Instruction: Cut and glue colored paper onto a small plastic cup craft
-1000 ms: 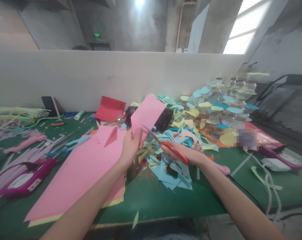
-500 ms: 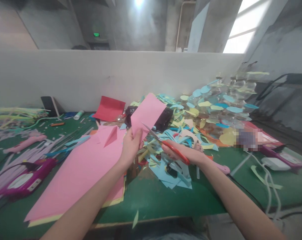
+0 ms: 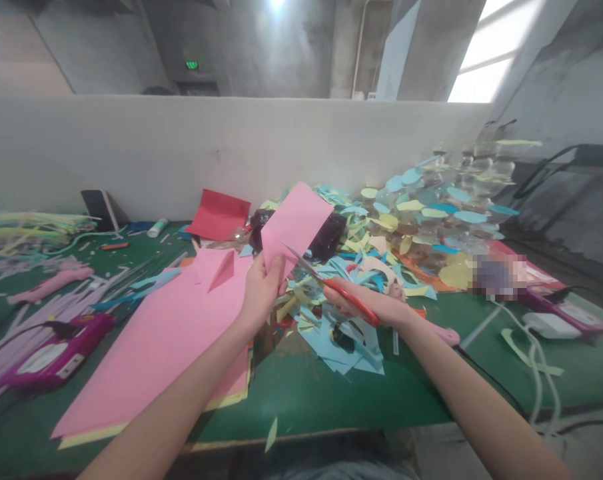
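Observation:
My left hand point(image 3: 264, 287) pinches the lower edge of a small pink paper piece point(image 3: 298, 217), held up above the table. In my right hand point(image 3: 358, 303) is a pair of red-handled scissors point(image 3: 351, 300), its blades pointing up and left at the paper's lower right edge. Whether the blades touch the paper is unclear. Under my left forearm lies a stack of large pink sheets point(image 3: 166, 340), with yellow sheets below it. Blue and yellow paper scraps point(image 3: 341, 347) are heaped under and behind the scissors.
A red sheet point(image 3: 221, 215) and a black plastic bag point(image 3: 328, 237) are behind my hands. Purple devices point(image 3: 58, 353) with cables stand on the left and right. Clear bottles with blue and yellow paper ovals point(image 3: 471, 217) fill the back right. A phone point(image 3: 100, 211) leans against the partition.
The view has shifted very slightly. Both hands, the pink paper and the scissors look almost the same as before.

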Motion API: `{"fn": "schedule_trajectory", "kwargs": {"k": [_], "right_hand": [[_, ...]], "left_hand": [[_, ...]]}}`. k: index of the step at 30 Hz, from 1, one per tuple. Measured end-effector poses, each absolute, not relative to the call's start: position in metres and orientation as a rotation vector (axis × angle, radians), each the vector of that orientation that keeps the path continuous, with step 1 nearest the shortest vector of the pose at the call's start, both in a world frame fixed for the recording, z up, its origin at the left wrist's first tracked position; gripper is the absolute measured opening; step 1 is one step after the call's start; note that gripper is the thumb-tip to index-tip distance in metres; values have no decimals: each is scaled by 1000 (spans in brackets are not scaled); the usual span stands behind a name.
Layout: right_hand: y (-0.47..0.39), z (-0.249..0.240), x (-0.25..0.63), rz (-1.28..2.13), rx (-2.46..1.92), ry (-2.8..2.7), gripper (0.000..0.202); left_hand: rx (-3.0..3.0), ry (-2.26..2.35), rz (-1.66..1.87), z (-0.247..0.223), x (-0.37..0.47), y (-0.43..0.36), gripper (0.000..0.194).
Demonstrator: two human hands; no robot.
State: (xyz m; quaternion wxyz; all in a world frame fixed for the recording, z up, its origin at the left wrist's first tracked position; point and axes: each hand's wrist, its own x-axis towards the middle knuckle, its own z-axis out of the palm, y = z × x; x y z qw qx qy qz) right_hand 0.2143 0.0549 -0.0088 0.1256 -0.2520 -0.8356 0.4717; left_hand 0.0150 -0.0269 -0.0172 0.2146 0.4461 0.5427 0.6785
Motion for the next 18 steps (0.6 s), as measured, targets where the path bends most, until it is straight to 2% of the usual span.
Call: {"fn": "schedule_trajectory", "kwargs": {"k": [9, 18], "right_hand": [[56, -10, 214, 1339, -682, -2461, 34], [52, -4, 209, 1304, -702, -2522, 50]], "left_hand": [[1211, 1474, 1881, -17, 16, -27, 32], [1208, 1494, 1871, -15, 17, -28, 33]]}}
